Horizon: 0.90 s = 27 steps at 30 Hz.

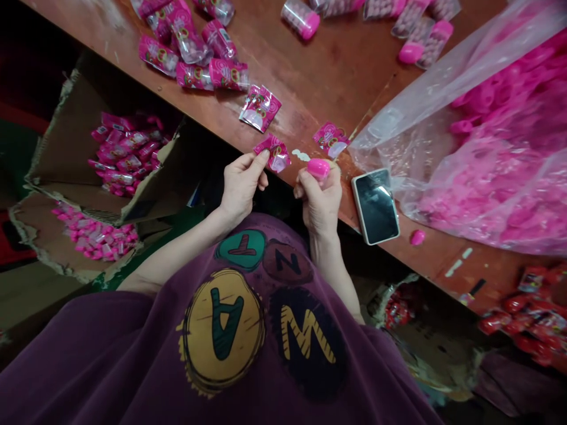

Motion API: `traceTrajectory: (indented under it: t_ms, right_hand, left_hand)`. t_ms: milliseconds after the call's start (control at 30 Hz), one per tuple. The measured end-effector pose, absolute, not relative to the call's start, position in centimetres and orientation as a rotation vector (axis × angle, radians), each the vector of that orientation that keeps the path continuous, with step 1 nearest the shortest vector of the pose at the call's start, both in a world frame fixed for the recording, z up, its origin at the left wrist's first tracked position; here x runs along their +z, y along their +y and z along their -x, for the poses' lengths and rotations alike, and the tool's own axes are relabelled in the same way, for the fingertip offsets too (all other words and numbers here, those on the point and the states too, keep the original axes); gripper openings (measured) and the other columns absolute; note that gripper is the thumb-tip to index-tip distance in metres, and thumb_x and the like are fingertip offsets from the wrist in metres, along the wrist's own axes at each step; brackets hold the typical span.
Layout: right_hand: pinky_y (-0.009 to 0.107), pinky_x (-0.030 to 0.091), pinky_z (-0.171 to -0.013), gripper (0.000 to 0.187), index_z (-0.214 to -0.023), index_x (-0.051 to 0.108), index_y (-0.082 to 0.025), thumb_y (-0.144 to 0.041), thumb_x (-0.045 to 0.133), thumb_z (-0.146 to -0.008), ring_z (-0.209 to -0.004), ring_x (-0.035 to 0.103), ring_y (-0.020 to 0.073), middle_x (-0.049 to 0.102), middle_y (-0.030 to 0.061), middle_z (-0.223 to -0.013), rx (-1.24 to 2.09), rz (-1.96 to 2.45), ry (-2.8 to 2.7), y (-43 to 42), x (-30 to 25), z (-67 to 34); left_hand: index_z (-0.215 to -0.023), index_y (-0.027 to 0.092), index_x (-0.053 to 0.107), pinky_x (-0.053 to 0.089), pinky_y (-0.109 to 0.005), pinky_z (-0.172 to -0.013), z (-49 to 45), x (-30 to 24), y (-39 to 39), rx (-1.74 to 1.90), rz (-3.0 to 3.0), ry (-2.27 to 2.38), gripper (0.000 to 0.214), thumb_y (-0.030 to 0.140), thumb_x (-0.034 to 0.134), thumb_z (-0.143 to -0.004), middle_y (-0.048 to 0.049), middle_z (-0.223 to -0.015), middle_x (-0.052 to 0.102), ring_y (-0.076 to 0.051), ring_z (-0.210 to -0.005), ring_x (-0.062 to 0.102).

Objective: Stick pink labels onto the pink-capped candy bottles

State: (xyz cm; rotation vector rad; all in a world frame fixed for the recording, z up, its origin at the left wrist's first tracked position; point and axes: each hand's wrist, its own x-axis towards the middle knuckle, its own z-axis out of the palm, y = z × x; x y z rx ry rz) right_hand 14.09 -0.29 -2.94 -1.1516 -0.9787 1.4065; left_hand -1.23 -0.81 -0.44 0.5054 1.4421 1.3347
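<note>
Head view | left hand (239, 186): fingers pinch a printed pink wrapper (275, 154) at the worktop's (341, 77) near edge | right hand (325, 200): fingers curl around a glossy pink cap (318, 168) by the same edge, lower part hidden | phone (376, 206): on that edge, near the right hand | wrapped tubes (194, 76): piled farther in

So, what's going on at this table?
A person is working at a brown table. Their left hand pinches a pink printed wrapper; the right hand grips a rounded pink piece. More wrappers lie beyond the hands, labelled containers are piled farther off, and a phone-like device lies beside the right hand.
</note>
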Motion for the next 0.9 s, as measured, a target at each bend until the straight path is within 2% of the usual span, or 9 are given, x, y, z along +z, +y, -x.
traceTrajectory:
  t_ms: [100,167,367,633,800,900]
  right_hand:
    - [0.027,0.061,-0.075,0.039,-0.126,0.05,-0.03,-0.038,0.072,-0.094,-0.086,0.067,0.013,0.062,0.0021,-0.109,1.14,1.193,-1.162,-0.4,-4.6,-13.2]
    - [0.034,0.063,-0.087,0.042,-0.132,0.048,-0.031,-0.034,0.067,-0.095,-0.103,0.068,0.0172,0.059,0.0053,-0.122,1.067,1.176,-1.273,-0.4,-5.5,-13.0]
    - [0.046,0.06,-0.108,0.047,-0.138,0.047,-0.031,-0.027,0.063,-0.094,-0.126,0.064,0.023,0.057,0.0065,-0.133,1.063,1.179,-1.44,0.1,-6.9,-13.6]
    - [0.049,0.057,-0.113,0.044,-0.141,0.047,-0.031,-0.041,0.06,-0.1,-0.131,0.062,0.0237,0.056,0.0069,-0.137,0.925,1.144,-1.506,0.1,-6.5,-13.8]
    - [0.051,0.056,-0.114,0.046,-0.14,0.05,-0.03,-0.055,0.055,-0.102,-0.129,0.064,0.0251,0.058,0.0077,-0.135,0.851,1.13,-1.622,-0.1,-6.4,-14.2]
    - [0.051,0.057,-0.113,0.047,-0.14,0.05,-0.03,-0.058,0.056,-0.102,-0.13,0.065,0.0257,0.059,0.0075,-0.135,0.894,1.135,-1.494,-0.4,-6.5,-13.9]
  left_hand:
    - [-0.066,0.019,0.06,0.037,-0.02,-0.046,0.9,-0.4,-0.9,1.294,-0.502,1.437,0.045,0.047,0.082,-0.093,0.0046,-0.051,0.054,-0.006,-0.045,0.047]
    - [-0.067,0.019,0.061,0.037,-0.019,-0.046,0.7,-0.3,-1.1,1.273,-0.495,1.428,0.044,0.046,0.081,-0.094,0.0044,-0.052,0.054,-0.006,-0.045,0.048]
    - [-0.067,0.018,0.062,0.039,-0.019,-0.047,0.4,0.1,-1.3,1.197,-0.47,1.437,0.044,0.047,0.083,-0.092,0.0039,-0.053,0.056,-0.006,-0.045,0.048]
    - [-0.07,0.018,0.065,0.038,-0.019,-0.045,0.4,0.4,-1.3,1.084,-0.438,1.407,0.045,0.054,0.083,-0.091,0.0036,-0.052,0.055,-0.006,-0.044,0.048]
    - [-0.071,0.017,0.067,0.038,-0.019,-0.044,0.5,0.2,-1.3,1.057,-0.404,1.331,0.046,0.055,0.085,-0.088,0.001,-0.061,0.063,-0.005,-0.045,0.049]
    - [-0.071,0.017,0.067,0.038,-0.02,-0.044,0.5,0.0,-1.5,1.038,-0.382,1.292,0.045,0.055,0.086,-0.087,0.0016,-0.057,0.059,-0.006,-0.045,0.05]
